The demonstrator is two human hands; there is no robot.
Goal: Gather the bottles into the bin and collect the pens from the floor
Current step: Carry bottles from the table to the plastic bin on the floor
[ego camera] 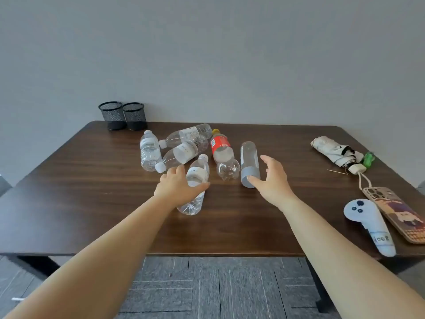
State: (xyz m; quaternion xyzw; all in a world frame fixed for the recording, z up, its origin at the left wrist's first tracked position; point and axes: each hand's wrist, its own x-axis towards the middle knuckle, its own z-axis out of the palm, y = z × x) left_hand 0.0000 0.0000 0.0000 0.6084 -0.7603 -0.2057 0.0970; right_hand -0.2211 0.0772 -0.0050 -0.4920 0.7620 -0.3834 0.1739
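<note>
Two bottles [195, 180] under reaching fingers [177, 171]

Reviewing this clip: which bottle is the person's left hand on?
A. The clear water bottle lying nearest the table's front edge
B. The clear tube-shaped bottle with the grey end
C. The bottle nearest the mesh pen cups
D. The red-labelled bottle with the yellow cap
A: the left hand is wrapped over the nearest clear water bottle, while the right hand reaches around the grey-ended bottle.

light: soft, even, bright daylight | glare: pale sheen on dark brown wooden table [80, 180] near centre | shadows: faint | focus: slightly soft | edges: wide-angle bending at far corners
</note>
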